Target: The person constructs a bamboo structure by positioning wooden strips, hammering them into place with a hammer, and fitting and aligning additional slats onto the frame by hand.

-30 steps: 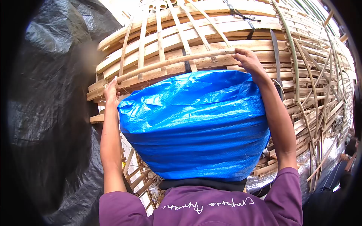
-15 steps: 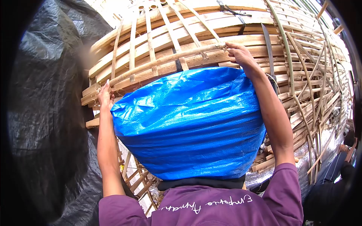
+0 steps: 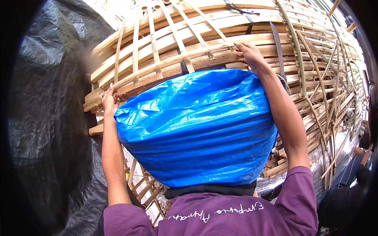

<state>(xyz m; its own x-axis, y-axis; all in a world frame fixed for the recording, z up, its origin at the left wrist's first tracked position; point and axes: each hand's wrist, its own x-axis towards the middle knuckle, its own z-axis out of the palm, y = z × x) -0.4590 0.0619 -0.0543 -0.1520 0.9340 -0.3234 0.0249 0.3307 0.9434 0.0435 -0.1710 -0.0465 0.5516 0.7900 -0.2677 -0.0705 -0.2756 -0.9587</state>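
Note:
A bamboo rod [image 3: 169, 64] lies crosswise in front of me, with several thin bamboo slats [image 3: 154, 43] running away from it like a rack. At the rod's left end is my left hand [image 3: 110, 101], its thumb up and its fingers curled around the end. My right hand [image 3: 251, 57] pinches the opposite end between thumb and fingers. Over my lap spreads a shiny blue tarpaulin sheet [image 3: 197, 129], its far edge just below the rod. Both forearms pass along its sides.
Stacked wooden or bamboo pieces [image 3: 264, 39] lie beyond the rod, tied with a black strap [image 3: 246, 13]. A long blade [image 3: 277, 47] stands near my right forearm. A black plastic sheet [image 3: 51, 118] hangs at left. Woven bamboo panels [image 3: 327, 78] fill the right. Another person [image 3: 350, 185] is at far right.
The view has shifted slightly, and the rod and slats sit a little further left in it. Both hands stay at the rod's ends.

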